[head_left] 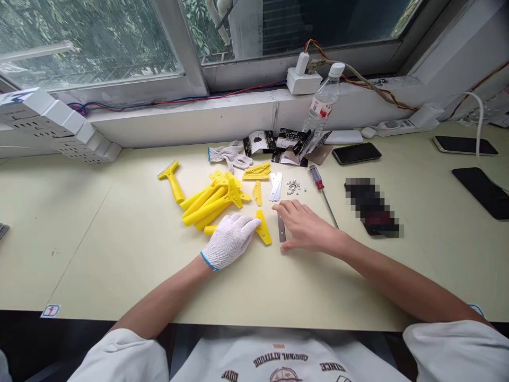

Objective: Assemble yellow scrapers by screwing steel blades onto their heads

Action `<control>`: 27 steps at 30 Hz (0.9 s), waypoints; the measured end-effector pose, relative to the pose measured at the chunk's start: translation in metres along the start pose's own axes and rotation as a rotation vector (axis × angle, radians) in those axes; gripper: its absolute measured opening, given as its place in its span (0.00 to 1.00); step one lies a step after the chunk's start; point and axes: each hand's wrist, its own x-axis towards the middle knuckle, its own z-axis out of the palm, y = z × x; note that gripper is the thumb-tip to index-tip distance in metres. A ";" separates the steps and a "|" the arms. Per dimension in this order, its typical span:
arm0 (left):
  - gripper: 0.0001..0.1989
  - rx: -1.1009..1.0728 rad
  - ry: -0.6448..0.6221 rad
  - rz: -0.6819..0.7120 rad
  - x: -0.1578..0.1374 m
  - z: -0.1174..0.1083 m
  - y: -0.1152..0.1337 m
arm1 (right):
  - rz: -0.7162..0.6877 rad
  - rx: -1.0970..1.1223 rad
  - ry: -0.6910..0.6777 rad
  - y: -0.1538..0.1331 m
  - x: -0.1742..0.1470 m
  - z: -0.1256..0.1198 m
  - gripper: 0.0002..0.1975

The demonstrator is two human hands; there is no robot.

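Gloved left hand lies closed over a yellow scraper on the surface; bare right hand, fingers spread open, touches a metal blade

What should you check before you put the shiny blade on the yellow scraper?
1. Left hand, gloved, steadies the yellow scraper: ok.
2. Right hand touches the metal blade: ok.
3. Right hand gloved: not ok, bare.
4. Small screws on the table nearby: ok.
5. Screwdriver beside the right hand: ok.
6. Blade's sharp edge direction: cannot tell.
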 end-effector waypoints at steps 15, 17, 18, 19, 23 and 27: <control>0.18 -0.019 -0.009 0.005 0.002 -0.001 0.002 | -0.044 0.440 -0.111 0.038 0.019 -0.017 0.09; 0.19 -0.020 -0.011 0.014 0.002 0.000 0.003 | -0.115 0.486 -0.022 0.049 0.030 -0.027 0.08; 0.18 -0.024 -0.012 0.018 0.002 0.000 0.003 | -0.106 0.525 0.040 0.053 0.036 -0.032 0.10; 0.18 -0.031 -0.012 0.020 0.002 0.001 0.004 | -0.079 0.570 0.105 0.058 0.044 -0.037 0.11; 0.18 -0.065 -0.028 0.036 0.003 0.002 0.004 | 0.041 0.720 0.329 0.069 0.077 -0.049 0.14; 0.17 -0.057 -0.070 0.059 0.004 0.000 0.003 | 0.115 0.675 0.463 0.074 0.104 -0.046 0.13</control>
